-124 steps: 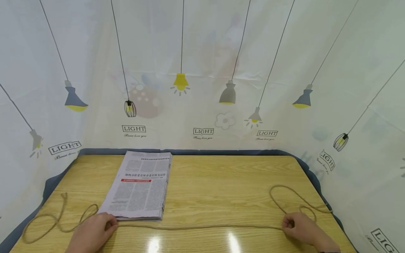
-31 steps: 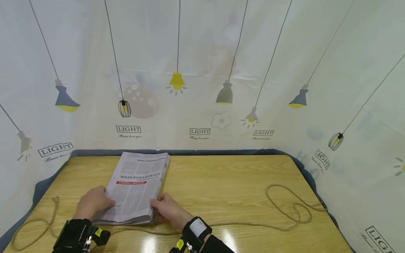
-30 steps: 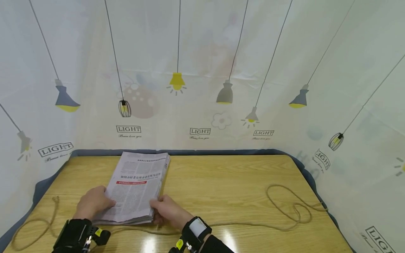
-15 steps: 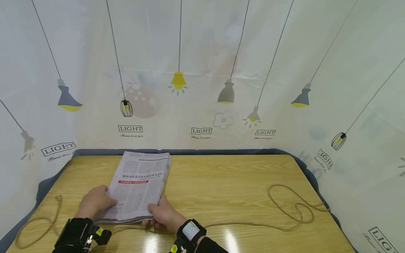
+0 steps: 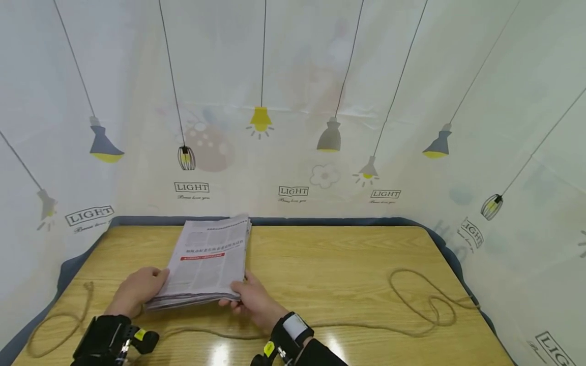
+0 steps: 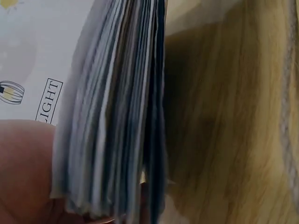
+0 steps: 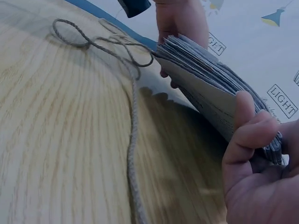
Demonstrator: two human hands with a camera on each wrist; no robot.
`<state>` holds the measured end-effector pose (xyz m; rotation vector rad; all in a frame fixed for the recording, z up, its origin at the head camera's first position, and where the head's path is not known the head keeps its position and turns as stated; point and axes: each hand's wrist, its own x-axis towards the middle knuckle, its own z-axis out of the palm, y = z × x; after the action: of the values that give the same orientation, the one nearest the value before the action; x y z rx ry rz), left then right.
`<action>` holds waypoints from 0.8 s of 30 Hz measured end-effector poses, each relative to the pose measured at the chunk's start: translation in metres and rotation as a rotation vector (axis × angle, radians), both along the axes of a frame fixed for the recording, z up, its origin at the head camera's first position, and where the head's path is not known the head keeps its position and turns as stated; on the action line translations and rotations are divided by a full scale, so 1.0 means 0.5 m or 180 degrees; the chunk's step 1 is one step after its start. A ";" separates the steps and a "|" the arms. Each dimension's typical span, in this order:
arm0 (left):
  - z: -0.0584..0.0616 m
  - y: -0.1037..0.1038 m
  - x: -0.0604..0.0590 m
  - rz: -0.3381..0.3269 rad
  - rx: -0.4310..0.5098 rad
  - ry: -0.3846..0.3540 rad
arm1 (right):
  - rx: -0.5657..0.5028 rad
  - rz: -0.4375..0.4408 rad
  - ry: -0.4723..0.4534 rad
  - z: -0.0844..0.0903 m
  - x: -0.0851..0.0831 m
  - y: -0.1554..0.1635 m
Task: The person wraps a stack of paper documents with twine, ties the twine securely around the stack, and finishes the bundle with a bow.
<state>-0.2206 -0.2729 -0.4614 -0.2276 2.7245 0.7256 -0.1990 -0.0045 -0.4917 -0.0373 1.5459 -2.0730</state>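
- Stack of newspapers (image 5: 208, 264) — near end lifted off the wooden table (image 5: 320, 264), far end seemingly still down.
- Left hand (image 5: 137, 290) grips its left edge; right hand (image 5: 252, 300) curls round the near right corner.
- Rope (image 5: 412, 300) lies loose along the front — nothing bound yet; tying remains, judging by this.

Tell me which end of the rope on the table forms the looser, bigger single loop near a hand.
The left end, beside the left hand: one wide loop. The right end twists into smaller overlapping loops, away from both hands.
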 end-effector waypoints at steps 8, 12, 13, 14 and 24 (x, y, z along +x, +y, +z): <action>-0.006 0.000 -0.005 0.0013 0.0629 -0.0119 | -0.0181 0.0185 0.0000 0.017 0.001 0.048; -0.010 0.012 -0.010 0.0214 0.1199 -0.0313 | -0.0137 0.0309 0.0052 0.023 0.003 0.083; -0.012 0.017 -0.010 0.0242 0.1366 -0.0348 | -0.0109 0.0351 0.0067 0.024 0.003 0.094; -0.013 0.022 -0.011 0.0262 0.1503 -0.0378 | -0.0073 0.0385 0.0079 0.026 0.002 0.105; -0.023 0.074 -0.014 0.0226 0.2698 -0.0381 | 0.0031 0.0884 0.0211 0.032 -0.001 0.210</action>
<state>-0.2276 -0.2362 -0.4731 -0.1539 2.0708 1.7199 -0.1997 0.1005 -0.4758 -0.3028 1.4953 -1.8615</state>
